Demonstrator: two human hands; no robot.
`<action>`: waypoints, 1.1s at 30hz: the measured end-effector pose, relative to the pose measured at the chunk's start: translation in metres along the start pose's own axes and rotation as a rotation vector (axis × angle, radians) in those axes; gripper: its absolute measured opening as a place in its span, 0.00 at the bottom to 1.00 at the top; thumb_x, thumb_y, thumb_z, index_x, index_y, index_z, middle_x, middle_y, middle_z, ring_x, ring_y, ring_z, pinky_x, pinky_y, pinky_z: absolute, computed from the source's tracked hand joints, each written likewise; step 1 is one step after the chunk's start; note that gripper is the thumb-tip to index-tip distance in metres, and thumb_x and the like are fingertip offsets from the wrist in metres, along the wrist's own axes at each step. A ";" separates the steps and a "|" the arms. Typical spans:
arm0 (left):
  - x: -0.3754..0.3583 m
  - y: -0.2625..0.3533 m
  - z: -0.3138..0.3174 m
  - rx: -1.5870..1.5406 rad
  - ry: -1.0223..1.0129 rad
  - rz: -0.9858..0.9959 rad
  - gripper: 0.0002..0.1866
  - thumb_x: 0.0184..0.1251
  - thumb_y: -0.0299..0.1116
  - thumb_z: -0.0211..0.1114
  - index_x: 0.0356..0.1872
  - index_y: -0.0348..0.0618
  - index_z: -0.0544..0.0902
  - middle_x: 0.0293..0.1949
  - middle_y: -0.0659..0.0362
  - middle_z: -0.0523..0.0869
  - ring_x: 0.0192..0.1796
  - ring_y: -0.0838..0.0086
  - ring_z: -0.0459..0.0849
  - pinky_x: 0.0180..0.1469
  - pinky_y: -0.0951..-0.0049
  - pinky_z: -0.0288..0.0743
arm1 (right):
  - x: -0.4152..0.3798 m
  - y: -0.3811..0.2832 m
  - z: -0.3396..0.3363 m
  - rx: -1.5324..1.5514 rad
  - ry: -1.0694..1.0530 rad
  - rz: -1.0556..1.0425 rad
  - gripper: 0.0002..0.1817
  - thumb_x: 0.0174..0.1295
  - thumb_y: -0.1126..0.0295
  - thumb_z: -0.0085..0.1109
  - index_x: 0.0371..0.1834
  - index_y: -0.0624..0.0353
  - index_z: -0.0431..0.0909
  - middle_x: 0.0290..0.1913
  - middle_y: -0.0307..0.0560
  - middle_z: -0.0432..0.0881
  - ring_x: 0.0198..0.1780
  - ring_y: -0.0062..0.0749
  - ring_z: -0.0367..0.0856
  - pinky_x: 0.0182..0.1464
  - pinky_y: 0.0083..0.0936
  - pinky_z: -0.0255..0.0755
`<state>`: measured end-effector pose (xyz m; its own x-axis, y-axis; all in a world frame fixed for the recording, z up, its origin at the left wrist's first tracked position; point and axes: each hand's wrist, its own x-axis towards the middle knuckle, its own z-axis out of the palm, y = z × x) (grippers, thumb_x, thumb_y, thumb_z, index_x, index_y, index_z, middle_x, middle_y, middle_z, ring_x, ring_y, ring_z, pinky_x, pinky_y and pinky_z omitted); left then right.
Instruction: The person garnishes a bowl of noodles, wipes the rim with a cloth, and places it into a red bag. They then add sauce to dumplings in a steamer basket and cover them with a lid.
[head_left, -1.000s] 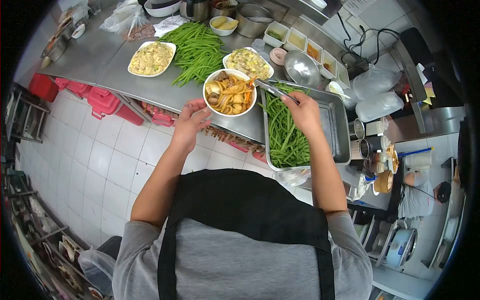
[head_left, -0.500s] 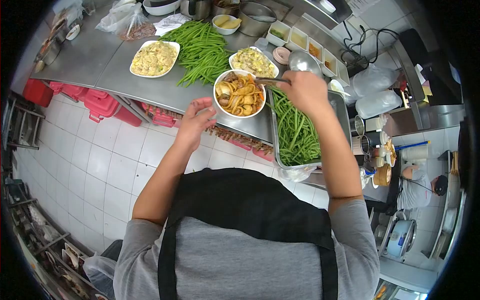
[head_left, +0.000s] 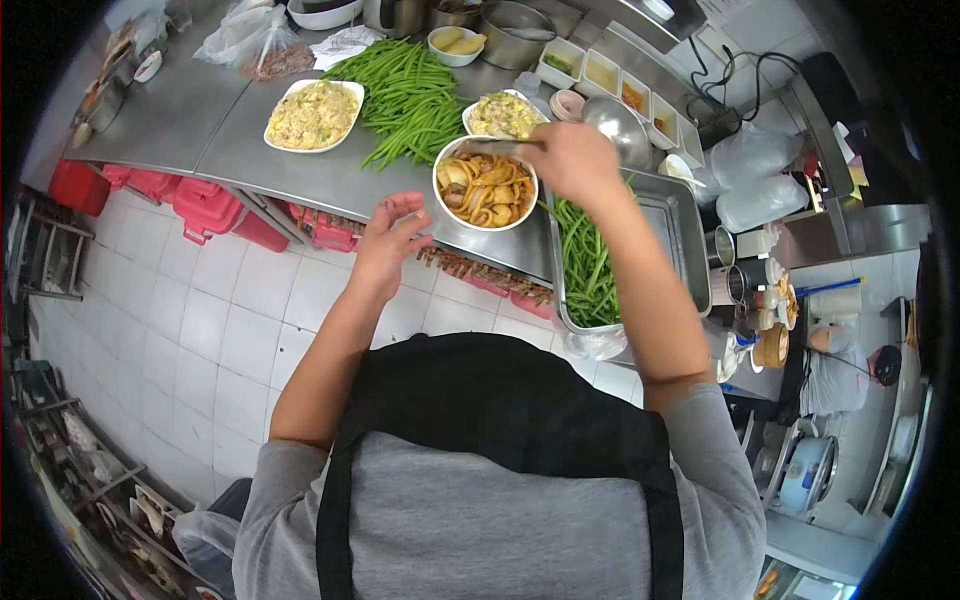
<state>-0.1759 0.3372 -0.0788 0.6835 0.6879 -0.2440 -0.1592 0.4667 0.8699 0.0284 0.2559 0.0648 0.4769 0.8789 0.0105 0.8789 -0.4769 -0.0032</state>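
Note:
A white bowl (head_left: 486, 221) of thick noodles with meat and vegetables (head_left: 490, 190) stands near the counter's front edge. My right hand (head_left: 577, 160) is closed round metal tongs (head_left: 492, 147), which lie across the bowl's far rim. To the bowl's left, my left hand (head_left: 393, 240) is held in the air, fingers apart and holding nothing. Behind the noodles is a second bowl, of fried rice (head_left: 504, 115), partly covered by my right hand and the tongs. A steel tray (head_left: 681, 232) of cut green beans (head_left: 588, 265) lies under my right forearm.
Further left on the steel counter (head_left: 235, 150) are a dish of fried rice (head_left: 312, 115) and a heap of long green beans (head_left: 407, 95). Small white containers (head_left: 600, 72) line the back, near a metal bowl (head_left: 617, 132). Pink bins (head_left: 215, 215) sit below. A person (head_left: 840, 370) is at far right.
My right hand has moved up and left with the tongs, from the noodle bowl's right side to its far rim. My left hand stays almost in place.

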 end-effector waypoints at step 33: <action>0.008 -0.082 0.080 -0.071 0.434 0.118 0.23 0.62 0.42 0.59 0.52 0.40 0.66 0.53 0.58 0.67 0.54 0.61 0.72 0.53 0.56 0.69 | -0.401 0.487 0.234 -0.193 0.719 1.419 0.31 0.50 0.68 0.58 0.62 0.47 0.64 0.54 0.55 0.69 0.56 0.50 0.66 0.56 0.43 0.62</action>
<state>-0.1007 0.2603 -0.1180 0.2982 0.9011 -0.3147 -0.2770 0.3972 0.8749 0.2653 -0.3263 -0.1748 0.7198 -0.4164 0.5553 -0.2934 -0.9076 -0.3003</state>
